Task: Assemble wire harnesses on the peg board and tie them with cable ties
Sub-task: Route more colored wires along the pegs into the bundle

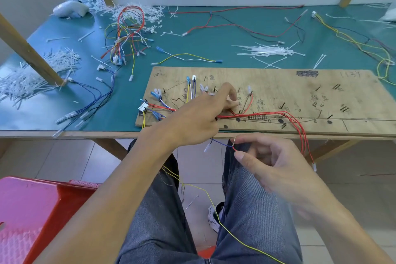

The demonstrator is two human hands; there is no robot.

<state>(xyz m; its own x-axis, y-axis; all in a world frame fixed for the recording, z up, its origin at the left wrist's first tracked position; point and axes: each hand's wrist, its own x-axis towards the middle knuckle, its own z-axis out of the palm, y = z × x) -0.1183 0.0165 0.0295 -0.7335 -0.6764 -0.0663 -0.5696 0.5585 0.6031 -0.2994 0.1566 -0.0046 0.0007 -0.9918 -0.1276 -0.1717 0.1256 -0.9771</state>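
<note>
Knees in grey jeans [246, 210] are nearest, a thin yellow wire [211, 199] crossing them. Above, the right hand [276, 163] pinches a thin red-and-blue wire [230, 146] between thumb and forefinger. The left hand [199, 118] curls its fingers on red wires [267, 113] lying on the pegged plywood board [278, 83]. White cable ties [267, 50] lie beyond on the green table [132, 92].

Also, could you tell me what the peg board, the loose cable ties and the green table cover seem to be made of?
Peg board: bare wood, probably plywood, by its tan grain and pen marks. Cable ties: thin white strips with small heads, likely nylon plastic. Green cover: smooth matte sheet, perhaps rubber or vinyl; unclear which.
</note>
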